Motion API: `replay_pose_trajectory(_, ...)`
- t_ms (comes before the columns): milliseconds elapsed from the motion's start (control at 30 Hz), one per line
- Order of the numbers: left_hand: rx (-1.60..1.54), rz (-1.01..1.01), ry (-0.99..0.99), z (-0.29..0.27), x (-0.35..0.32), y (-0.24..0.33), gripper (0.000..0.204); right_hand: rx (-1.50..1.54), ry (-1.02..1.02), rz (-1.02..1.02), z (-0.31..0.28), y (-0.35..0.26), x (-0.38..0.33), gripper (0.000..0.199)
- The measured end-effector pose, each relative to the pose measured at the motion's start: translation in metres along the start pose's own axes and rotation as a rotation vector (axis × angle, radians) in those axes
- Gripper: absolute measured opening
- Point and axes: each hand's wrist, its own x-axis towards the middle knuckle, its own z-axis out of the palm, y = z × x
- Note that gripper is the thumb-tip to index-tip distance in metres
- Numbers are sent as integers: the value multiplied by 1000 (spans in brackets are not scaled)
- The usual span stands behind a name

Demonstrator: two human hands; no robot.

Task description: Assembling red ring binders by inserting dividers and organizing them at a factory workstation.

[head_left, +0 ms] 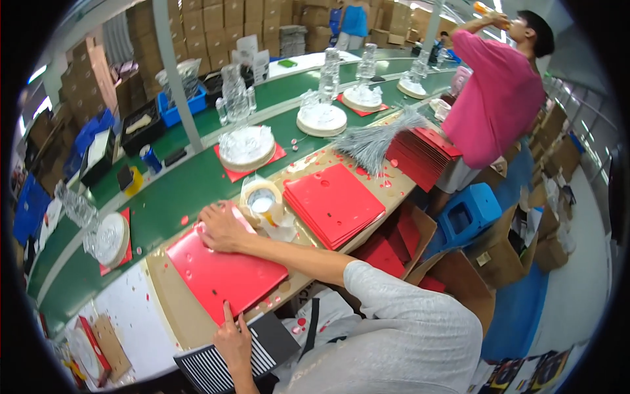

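A glossy red sheet (226,266) with small punched holes lies flat on the brown-covered bench before me. My right hand (224,226) reaches across and rests on its far edge, fingers bent and spread. At the near edge my left hand (234,338) touches the sheet with its outstretched index finger; the thumb stands apart. Under my left hand is a black piece with white stripes (262,351). Next to my right hand stands a roll of tape (262,200). A stack of red sheets (333,203) lies to the right, with small red scraps scattered around.
A green conveyor (190,190) curves behind the bench, carrying round white pieces (247,148) with clear plastic on red sheets. Grey wire ties (380,141) and more red sheets (423,157) lie farther right. Cardboard boxes and a blue stool (469,210) stand right. A person in pink drinks nearby.
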Motion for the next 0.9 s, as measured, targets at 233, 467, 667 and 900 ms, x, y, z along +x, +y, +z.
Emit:
replay_pose_trajectory(233,60,99,136,5,-3,-5,42,67,43,-162,-33,-12,23,22)
replay_pose_trajectory(467,83,102,168,2,-4,5,47,44,-52,-108,-69,-26,29,19)
replay_pose_trajectory(667,-192,225,269,-37,-14,22,52,-12,171,-134,-131,0,40,20)
replay_pose_trajectory(900,-299,69,339,-61,-23,7,42,-65,-48,219,-185,148,17,45)
